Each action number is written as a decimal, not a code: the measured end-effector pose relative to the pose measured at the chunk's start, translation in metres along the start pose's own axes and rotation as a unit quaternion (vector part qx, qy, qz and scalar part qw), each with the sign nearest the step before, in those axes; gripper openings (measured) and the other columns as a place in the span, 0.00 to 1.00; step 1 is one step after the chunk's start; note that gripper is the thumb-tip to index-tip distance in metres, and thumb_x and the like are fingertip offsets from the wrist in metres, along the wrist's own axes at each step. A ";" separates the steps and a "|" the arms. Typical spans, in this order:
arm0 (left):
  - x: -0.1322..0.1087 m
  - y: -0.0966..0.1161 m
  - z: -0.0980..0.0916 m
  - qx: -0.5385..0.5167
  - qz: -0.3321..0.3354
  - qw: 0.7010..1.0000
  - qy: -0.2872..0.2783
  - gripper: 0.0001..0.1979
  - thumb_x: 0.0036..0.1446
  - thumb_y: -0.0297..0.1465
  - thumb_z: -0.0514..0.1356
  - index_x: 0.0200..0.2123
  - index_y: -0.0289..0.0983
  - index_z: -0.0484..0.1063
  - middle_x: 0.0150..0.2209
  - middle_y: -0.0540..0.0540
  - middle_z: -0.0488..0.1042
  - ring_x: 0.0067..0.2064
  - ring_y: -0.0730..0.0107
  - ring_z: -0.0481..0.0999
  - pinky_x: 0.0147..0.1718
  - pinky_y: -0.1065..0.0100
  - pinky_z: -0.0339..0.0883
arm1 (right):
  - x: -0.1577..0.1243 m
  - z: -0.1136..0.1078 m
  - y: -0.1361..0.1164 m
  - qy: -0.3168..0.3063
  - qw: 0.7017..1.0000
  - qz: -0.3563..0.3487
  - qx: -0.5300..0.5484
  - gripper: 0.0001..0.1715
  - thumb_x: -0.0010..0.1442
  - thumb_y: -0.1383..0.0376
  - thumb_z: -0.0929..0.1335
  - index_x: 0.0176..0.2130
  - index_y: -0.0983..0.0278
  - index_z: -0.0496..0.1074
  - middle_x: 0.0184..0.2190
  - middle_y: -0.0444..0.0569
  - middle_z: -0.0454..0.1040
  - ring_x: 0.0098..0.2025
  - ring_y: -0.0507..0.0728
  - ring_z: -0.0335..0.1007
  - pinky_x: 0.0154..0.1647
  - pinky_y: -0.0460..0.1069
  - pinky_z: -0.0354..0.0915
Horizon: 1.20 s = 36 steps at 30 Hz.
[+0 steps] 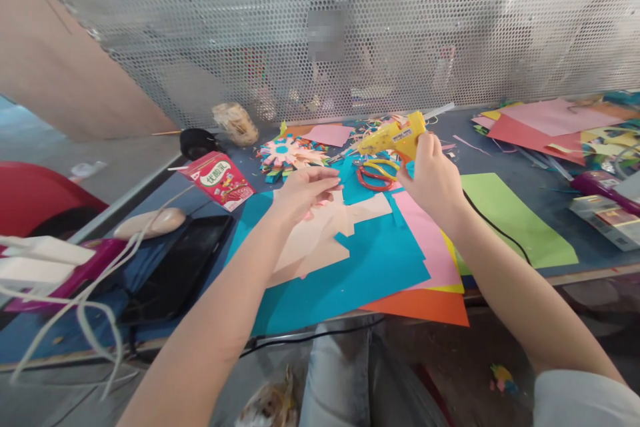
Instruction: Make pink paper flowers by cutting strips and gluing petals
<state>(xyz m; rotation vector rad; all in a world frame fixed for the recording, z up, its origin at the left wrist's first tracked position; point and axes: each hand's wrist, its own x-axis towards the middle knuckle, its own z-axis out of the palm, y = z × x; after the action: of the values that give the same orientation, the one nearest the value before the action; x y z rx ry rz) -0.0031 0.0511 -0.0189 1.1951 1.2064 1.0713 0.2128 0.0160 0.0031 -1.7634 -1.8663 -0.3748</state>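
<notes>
My right hand is wrapped round the handle of a yellow hot glue gun, raised over the table with its nozzle pointing left. A clear glue stick pokes out of its back. My left hand hovers above the cut papers with fingers drawn together in a pinch; a bit of pink shows beneath them, but what they hold is too small to make out. Below lie pale pink paper pieces on a blue sheet. Red-handled scissors and yellow-handled pliers rest beyond.
Layered paper flowers and scraps lie near the perforated metal panel. On the left are a red drink carton, a phone, a mouse and white cables. A green sheet and paper pile lie right.
</notes>
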 end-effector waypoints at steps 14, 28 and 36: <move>-0.006 0.007 0.006 -0.024 -0.005 1.000 0.017 0.08 0.41 0.23 0.65 0.29 0.32 0.71 0.22 0.50 0.72 0.26 0.73 0.74 0.22 0.75 0.61 | 0.001 0.000 0.000 -0.002 1.000 0.004 -0.016 0.15 0.54 0.67 0.60 0.43 0.67 0.57 0.43 0.58 0.65 0.35 0.58 0.68 0.22 0.47 0.56; -0.008 0.009 0.006 -0.044 0.001 0.999 0.006 0.10 0.37 0.25 0.67 0.28 0.32 0.73 0.22 0.49 0.74 0.24 0.74 0.74 0.19 0.76 0.61 | 0.001 0.006 0.003 -0.016 1.000 0.014 -0.005 0.15 0.53 0.68 0.62 0.43 0.66 0.58 0.39 0.56 0.66 0.32 0.57 0.68 0.23 0.47 0.58; -0.003 0.003 0.004 -0.058 -0.019 0.998 -0.011 0.14 0.36 0.26 0.68 0.31 0.34 0.72 0.22 0.49 0.74 0.22 0.75 0.72 0.17 0.77 0.58 | 0.015 0.015 0.037 -0.078 0.975 0.207 0.013 0.32 0.49 0.60 0.67 0.49 0.74 0.57 0.44 0.65 0.68 0.43 0.67 0.70 0.38 0.56 0.65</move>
<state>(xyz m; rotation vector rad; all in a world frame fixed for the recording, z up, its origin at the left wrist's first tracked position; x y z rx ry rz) 0.0007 0.0482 -0.0152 1.0880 1.1305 1.0811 0.2464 0.0409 -0.0070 -2.1509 -1.5344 -0.0545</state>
